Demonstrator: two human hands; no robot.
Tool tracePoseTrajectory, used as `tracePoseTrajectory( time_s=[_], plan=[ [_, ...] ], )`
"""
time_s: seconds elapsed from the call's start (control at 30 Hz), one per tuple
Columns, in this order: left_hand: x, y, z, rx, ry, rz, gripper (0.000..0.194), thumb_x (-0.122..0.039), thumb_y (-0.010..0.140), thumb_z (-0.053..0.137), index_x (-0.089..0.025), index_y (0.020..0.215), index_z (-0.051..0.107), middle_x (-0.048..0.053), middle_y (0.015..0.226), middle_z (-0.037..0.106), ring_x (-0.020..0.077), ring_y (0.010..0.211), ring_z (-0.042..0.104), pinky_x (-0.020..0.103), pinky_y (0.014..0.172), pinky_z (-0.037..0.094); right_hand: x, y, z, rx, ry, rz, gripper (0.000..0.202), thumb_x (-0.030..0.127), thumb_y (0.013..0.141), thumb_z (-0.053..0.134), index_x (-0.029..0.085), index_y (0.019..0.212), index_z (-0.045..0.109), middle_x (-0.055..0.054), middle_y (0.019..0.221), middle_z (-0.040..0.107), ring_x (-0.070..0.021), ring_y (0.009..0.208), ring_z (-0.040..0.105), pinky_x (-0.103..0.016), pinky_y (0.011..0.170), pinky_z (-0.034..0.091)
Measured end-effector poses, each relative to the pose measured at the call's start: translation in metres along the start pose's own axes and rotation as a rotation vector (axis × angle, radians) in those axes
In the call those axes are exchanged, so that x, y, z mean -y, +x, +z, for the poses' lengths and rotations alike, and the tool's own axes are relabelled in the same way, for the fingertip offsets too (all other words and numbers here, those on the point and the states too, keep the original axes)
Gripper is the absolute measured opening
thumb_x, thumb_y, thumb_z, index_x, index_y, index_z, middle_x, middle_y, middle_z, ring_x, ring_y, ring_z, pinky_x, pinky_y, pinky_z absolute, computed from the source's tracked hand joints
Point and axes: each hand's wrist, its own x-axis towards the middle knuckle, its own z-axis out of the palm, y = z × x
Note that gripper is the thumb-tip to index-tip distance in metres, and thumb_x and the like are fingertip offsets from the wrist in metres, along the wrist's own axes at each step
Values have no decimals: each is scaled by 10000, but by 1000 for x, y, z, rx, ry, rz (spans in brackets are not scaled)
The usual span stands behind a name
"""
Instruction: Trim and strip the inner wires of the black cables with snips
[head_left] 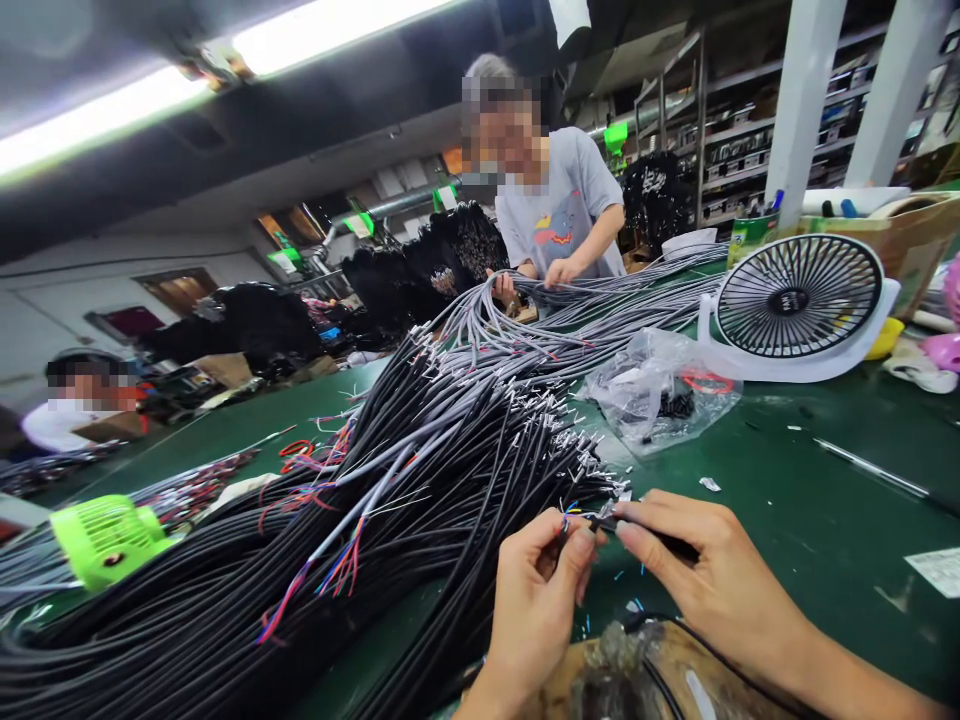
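My left hand is closed in a pinch on a cable end, where thin blue and yellow wires poke out above the fingertips. Close beside it, my right hand pinches a black cable, its tip almost touching the left fingers. The fingers partly cover where the two pieces meet. Just beyond and to the left lies a thick bundle of black cables with stripped silvery ends. Grey cables with loose pink, blue and red wires rest across it.
Across the green table, a person handles grey cables. A white fan and a clear plastic bag stand at right, near a metal rod-like tool. A green fan sits at left. Another person is farther left.
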Motion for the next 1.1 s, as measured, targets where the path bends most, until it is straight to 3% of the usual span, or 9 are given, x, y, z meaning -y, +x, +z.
tracePoseTrajectory(
  time_s=[0.2,0.33,0.47,0.7,0.83,0.97,1.1],
  plan=[
    [-3,-1,-2,-67,118,92,246,-325,793,615,-131,643,608,-37,552,427,77,477,364,181,433,301,2,2,-3,57,104,6,238,282,899,494,215,947,717,-11,757,673,-139,705,604,-244,658,463],
    [-2,0,0,-92,155,114,237,-293,788,621,-139,612,591,-28,565,471,91,514,413,181,472,348,1,1,-3,16,-40,-20,237,293,888,507,216,1007,698,-27,791,667,-157,718,598,-261,653,456],
    [-2,0,2,-100,118,63,146,-283,738,679,-141,723,647,-2,639,568,113,587,505,190,540,410,-2,-2,-2,-10,-115,-15,239,307,884,510,221,999,702,-41,822,678,-170,733,611,-271,654,460],
    [-7,-1,0,27,20,6,314,-373,793,598,-134,591,573,-58,443,412,56,364,346,181,377,272,-2,-3,-3,-19,-86,-23,216,278,885,508,245,936,715,-20,799,688,-170,723,623,-282,673,464],
    [-3,-1,0,-67,63,49,245,-322,753,648,-146,604,567,-48,493,450,70,408,385,179,394,295,-2,0,-6,-74,18,10,218,349,844,567,214,967,686,-32,817,668,-173,712,607,-265,621,462],
    [2,-4,6,-78,180,83,178,-243,721,674,-149,598,586,-18,559,514,101,504,451,192,462,343,-2,1,-4,-110,26,21,156,320,799,627,177,751,668,-11,658,605,-148,579,537,-246,512,400],
    [4,-5,11,-10,133,-27,190,-305,767,632,-139,677,610,-34,506,484,87,435,419,195,430,319,-4,0,2,-148,-14,50,209,247,807,617,172,614,582,7,590,562,-135,551,495,-243,511,372]
  ],
)
